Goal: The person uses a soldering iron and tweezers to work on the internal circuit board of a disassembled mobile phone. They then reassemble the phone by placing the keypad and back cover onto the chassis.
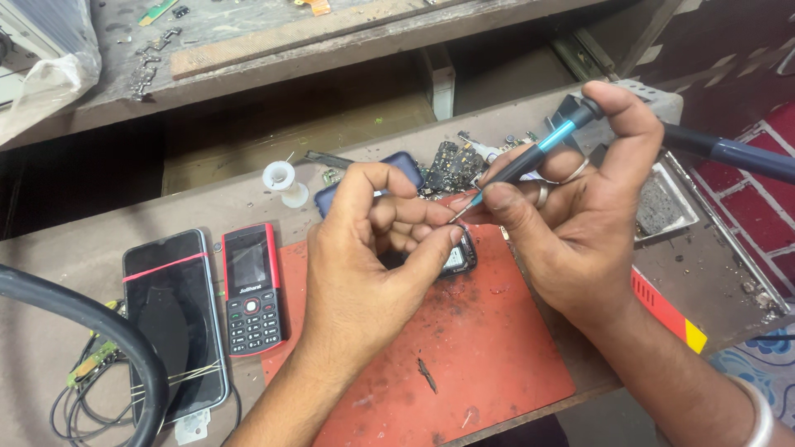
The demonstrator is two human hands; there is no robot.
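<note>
My right hand (580, 223) grips a soldering iron (538, 153) with a blue and black shaft, its tip pointing down-left between my two hands. My left hand (373, 248) is curled around a small dark phone part (460, 258) that rests on the red mat (464, 348), thumb and fingers pinching near the iron's tip. The part is mostly hidden by my fingers. A ring shows on my right hand.
A red and black keypad phone (252, 285) and a black smartphone with a red band (174, 319) lie at the left. A solder spool (281, 178), a blue phone cover (397, 165), circuit boards (451, 165), a metal tray (662, 203), a thick black hose (91, 331) and loose wires surround the mat.
</note>
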